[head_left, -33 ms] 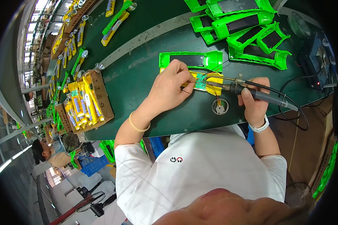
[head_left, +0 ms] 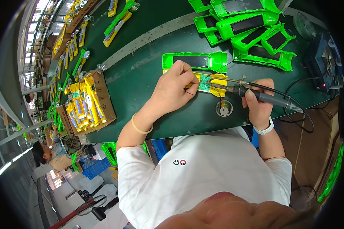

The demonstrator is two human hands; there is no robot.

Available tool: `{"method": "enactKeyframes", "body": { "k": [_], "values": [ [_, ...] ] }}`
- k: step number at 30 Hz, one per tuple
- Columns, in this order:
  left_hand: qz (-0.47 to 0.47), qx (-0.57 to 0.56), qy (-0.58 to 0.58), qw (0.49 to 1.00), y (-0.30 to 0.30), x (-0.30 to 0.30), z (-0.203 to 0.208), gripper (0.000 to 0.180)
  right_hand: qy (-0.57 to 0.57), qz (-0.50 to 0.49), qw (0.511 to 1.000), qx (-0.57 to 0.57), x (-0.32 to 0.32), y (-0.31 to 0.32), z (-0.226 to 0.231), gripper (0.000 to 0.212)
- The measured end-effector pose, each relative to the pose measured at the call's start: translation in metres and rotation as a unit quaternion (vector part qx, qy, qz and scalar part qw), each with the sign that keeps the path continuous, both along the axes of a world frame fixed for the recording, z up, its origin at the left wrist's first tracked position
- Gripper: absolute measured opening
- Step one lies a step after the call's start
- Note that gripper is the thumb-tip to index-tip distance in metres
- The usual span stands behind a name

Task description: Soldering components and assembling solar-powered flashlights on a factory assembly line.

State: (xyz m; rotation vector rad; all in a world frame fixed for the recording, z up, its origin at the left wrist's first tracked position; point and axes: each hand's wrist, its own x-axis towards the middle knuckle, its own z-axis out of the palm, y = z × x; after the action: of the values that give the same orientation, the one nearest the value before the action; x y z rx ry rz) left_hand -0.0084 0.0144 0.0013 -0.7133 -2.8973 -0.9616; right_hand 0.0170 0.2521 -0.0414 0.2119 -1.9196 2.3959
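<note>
My right hand [head_left: 259,100] grips a soldering iron [head_left: 265,98] with a thin metal feed tube along its side. The iron's tip reaches a small green circuit board [head_left: 204,81] on a yellow-cased part [head_left: 217,91]. From the left, my left hand [head_left: 176,86] pinches what looks like a thin dark wire at the board's edge; the fingers partly hide it. Just behind lies a green plastic housing [head_left: 218,61] with a dark panel. Nearer to me, a small round silvery lamp part [head_left: 224,108] is joined by thin wires to the board.
Green housings [head_left: 244,24] are piled at the back right, close to a dark blue soldering station [head_left: 323,63] with cables. A cardboard box [head_left: 103,97] of yellow parts stands left on the green table [head_left: 141,76]. Another person [head_left: 59,156] sits at far left.
</note>
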Motion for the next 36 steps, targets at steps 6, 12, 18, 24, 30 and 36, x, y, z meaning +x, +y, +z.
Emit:
{"method": "enactKeyframes", "body": {
  "k": [6, 12, 18, 24, 30, 36],
  "values": [
    [0.008, -0.001, 0.08, 0.997, -0.007, 0.0, 0.009, 0.021, 0.0, -0.005, 1.0, -0.001, 0.001, 0.0, 0.005, 0.025],
    [0.077, -0.088, -0.037, 0.992, -0.024, 0.033, 0.037, 0.019, -0.01, -0.01, 0.999, -0.029, 0.0, 0.001, 0.007, 0.025],
    [0.001, 0.086, 0.003, 0.996, -0.015, 0.022, 0.004, 0.019, -0.005, -0.008, 1.0, -0.022, 0.002, 0.003, 0.008, 0.025],
    [-0.104, -0.007, 0.22, 0.97, -0.01, 0.008, -0.009, 0.024, -0.013, -0.01, 1.0, -0.024, 0.001, 0.005, 0.006, 0.025],
    [-0.157, -0.07, 0.236, 0.957, -0.008, 0.006, -0.006, 0.026, -0.028, 0.003, 0.999, -0.02, 0.0, 0.006, 0.003, 0.025],
    [-0.167, -0.125, 0.239, 0.948, -0.006, 0.006, -0.001, 0.025, -0.006, 0.028, 1.0, 0.003, 0.0, 0.005, -0.003, 0.024]
  ]
}}
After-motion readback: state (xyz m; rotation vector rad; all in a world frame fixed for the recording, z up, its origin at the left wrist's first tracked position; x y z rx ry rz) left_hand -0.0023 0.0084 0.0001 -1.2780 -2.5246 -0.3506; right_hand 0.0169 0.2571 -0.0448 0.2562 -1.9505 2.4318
